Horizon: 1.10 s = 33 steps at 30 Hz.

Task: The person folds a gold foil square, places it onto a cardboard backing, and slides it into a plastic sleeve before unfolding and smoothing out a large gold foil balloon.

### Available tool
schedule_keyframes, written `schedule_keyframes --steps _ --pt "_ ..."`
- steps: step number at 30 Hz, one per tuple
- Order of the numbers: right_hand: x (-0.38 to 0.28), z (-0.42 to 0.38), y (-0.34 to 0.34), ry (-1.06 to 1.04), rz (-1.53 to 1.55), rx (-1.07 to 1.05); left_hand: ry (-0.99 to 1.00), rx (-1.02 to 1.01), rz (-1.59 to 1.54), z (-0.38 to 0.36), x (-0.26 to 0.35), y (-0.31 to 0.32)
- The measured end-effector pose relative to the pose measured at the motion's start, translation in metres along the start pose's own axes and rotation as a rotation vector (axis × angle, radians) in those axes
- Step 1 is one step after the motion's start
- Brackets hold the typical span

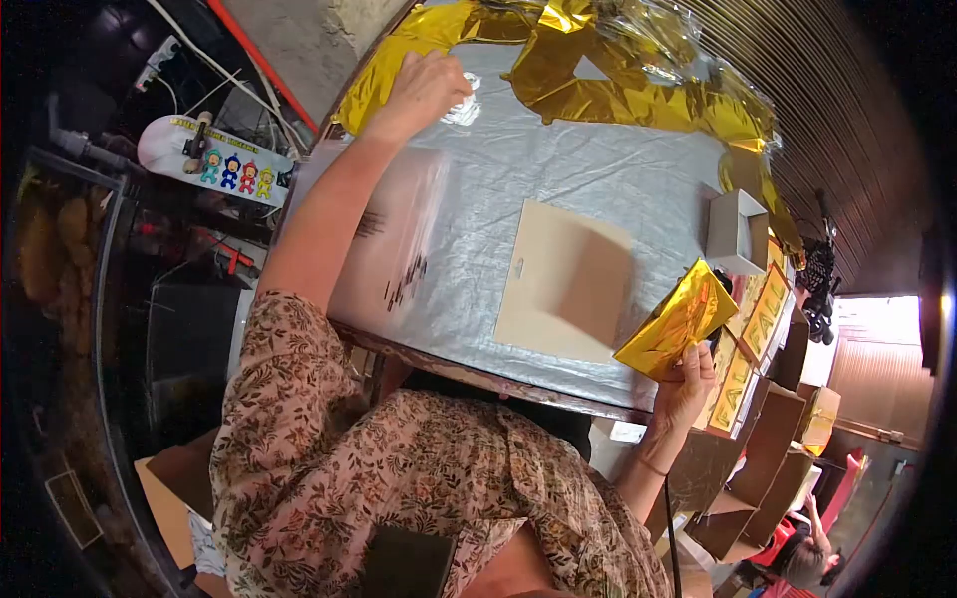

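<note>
Head view, looking down over the person's own shoulders at a bench [598, 169] covered in silver sheeting.

Left hand [427, 88] is stretched to the far side, grip closed on a crumpled bit of clear or silver film [465, 105]; exactly what it pinches is hard to tell through the glare. It sits just beside the gold foil sheeting [638, 85] heaped along the far edge.

Right hand [686, 384] is at the near right edge, grip pinched on a folded gold foil piece [680, 319], held up off the surface, probably to keep it uncreased.

A beige card [563, 284] lies flat mid-bench. A small grey box [736, 232] stands near the right edge. Gold lettered packs [763, 314] are stacked just beyond the bench.
</note>
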State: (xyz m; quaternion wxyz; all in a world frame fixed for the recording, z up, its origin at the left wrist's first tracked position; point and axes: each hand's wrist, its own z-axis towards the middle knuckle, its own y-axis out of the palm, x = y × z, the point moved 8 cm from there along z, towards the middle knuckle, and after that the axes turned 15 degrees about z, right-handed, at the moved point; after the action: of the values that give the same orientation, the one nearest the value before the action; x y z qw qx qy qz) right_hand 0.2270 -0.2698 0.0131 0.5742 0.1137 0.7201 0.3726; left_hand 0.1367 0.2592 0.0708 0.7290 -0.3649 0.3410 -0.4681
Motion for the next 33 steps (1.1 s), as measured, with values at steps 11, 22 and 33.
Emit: schedule_keyframes --steps 11,22,33 --pt "-0.003 0.004 0.001 -0.001 0.004 0.018 -0.483 -0.132 -0.448 -0.017 -0.061 0.031" --pt "-0.022 -0.011 0.009 0.021 0.007 0.094 -0.518 -0.274 -1.08 -0.038 0.01 -0.051" --pt "-0.014 -0.019 -0.021 0.221 -0.076 -0.007 -0.337 -0.569 -0.71 -0.097 0.221 -0.028"
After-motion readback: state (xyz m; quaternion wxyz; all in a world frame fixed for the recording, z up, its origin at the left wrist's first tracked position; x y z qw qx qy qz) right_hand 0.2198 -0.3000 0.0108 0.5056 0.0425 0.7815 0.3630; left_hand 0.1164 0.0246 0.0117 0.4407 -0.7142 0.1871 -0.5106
